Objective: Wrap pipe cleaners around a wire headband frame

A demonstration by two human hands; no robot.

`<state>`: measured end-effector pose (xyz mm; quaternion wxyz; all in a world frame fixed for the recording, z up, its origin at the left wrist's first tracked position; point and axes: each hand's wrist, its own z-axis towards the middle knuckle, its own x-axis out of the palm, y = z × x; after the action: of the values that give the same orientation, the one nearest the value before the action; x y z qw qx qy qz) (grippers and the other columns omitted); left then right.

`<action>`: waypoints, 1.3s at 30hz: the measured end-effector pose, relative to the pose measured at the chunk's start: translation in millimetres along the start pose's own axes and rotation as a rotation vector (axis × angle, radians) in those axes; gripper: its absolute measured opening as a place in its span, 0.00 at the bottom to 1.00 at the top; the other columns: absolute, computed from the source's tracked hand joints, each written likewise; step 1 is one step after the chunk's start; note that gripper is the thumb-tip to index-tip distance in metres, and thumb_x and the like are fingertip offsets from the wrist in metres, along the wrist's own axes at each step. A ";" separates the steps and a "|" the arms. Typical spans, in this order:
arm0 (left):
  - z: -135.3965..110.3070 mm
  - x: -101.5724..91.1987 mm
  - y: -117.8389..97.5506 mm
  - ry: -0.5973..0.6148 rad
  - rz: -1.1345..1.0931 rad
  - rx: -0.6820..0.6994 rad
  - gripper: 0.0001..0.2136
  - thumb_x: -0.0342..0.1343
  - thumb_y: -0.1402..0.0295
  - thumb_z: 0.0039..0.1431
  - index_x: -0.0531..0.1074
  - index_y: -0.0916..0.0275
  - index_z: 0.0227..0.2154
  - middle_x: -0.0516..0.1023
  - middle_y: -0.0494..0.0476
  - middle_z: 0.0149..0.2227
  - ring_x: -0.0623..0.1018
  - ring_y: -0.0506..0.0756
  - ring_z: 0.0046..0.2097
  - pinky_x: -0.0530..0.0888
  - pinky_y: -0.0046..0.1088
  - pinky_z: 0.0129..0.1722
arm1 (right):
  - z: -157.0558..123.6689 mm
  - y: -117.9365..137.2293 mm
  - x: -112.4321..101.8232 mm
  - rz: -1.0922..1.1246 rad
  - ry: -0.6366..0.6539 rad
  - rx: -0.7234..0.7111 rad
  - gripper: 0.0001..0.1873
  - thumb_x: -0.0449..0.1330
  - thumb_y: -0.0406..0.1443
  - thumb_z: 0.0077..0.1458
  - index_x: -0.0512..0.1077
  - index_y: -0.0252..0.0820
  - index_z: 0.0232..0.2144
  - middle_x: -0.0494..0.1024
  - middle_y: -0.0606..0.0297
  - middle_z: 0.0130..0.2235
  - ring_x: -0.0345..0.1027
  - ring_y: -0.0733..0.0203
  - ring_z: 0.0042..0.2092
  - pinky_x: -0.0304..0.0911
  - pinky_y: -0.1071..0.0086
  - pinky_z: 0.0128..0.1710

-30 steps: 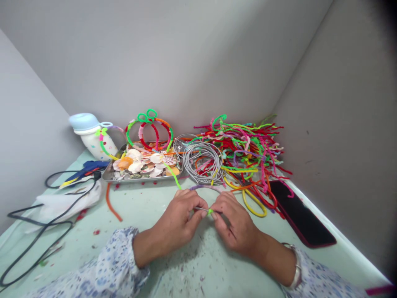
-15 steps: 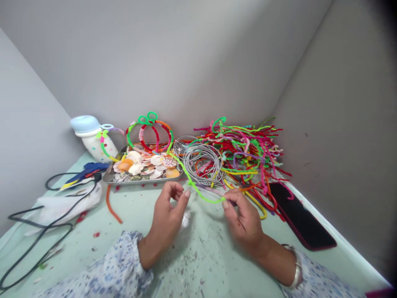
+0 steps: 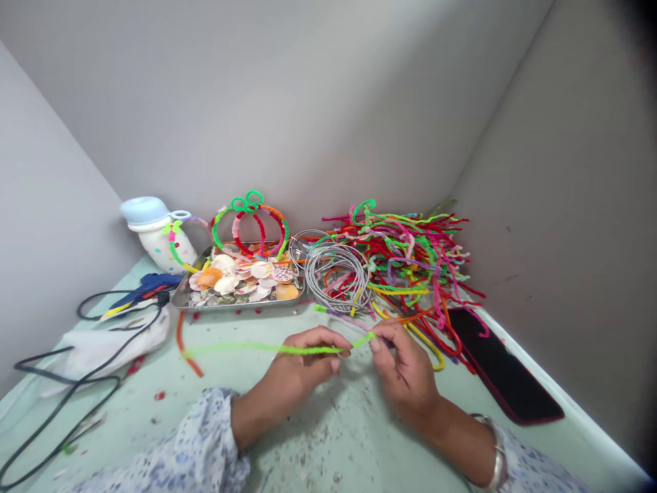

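A bright lime-green pipe cleaner stretches leftward above the table, its far end blurred. My left hand has it between thumb and fingers near the right part of its length. The pipe cleaner's right end is pinched in my right hand. From those same right fingers a thin lilac and pale pink wrapped strip runs up and left, with a green tip. How the strip and the pipe cleaner join is hidden by my right fingertips.
Behind my hands lie a metal tray of seashells with pipe-cleaner rings standing on it, a grey wire coil and a heap of coloured pipe cleaners. A phone is on the right; a bottle and black cable are left.
The lime-green pipe cleaner has swung from hanging up towards the tray to lying out leftward. My left hand has moved right and closed on it; my right hand still pinches its end.
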<state>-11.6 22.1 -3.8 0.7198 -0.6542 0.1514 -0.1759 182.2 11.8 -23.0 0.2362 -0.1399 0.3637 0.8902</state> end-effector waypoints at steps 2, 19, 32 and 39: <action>-4.1 2.0 -0.1 -0.029 0.283 0.233 0.15 0.54 0.78 0.58 0.72 0.58 0.47 0.75 0.57 0.42 0.74 0.54 0.42 0.71 0.30 0.42 | -0.2 0.4 0.3 0.014 0.013 -0.001 0.06 0.51 0.29 0.61 0.65 0.43 0.38 0.69 0.64 0.33 0.65 0.59 0.36 0.62 0.65 0.37; 2.9 -7.6 -2.1 -0.250 1.044 0.846 0.04 0.60 0.73 0.58 0.76 0.58 0.36 0.77 0.51 0.32 0.74 0.53 0.36 0.63 0.35 0.42 | 0.7 4.5 0.5 0.052 0.219 -0.162 0.06 0.51 0.28 0.59 0.64 0.41 0.36 0.68 0.64 0.31 0.62 0.57 0.34 0.59 0.61 0.37; 0.8 -5.1 2.0 -0.288 1.044 0.767 0.11 0.57 0.78 0.58 0.71 0.58 0.43 0.76 0.54 0.38 0.73 0.55 0.41 0.65 0.36 0.45 | 1.0 5.6 0.6 0.057 0.231 -0.155 0.06 0.51 0.28 0.59 0.64 0.41 0.37 0.67 0.63 0.31 0.61 0.57 0.35 0.59 0.60 0.37; -3.1 7.5 -1.0 -0.477 0.598 0.286 0.07 0.57 0.72 0.58 0.65 0.60 0.38 0.69 0.51 0.33 0.71 0.52 0.35 0.70 0.28 0.35 | 0.7 6.9 -0.3 0.075 0.037 -0.073 0.07 0.51 0.27 0.59 0.64 0.42 0.37 0.67 0.63 0.33 0.62 0.58 0.36 0.60 0.62 0.37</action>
<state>-6.4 15.9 -3.0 0.8378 -0.4972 0.1377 0.1786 178.8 7.9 -18.4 0.1906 -0.1511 0.3404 0.9083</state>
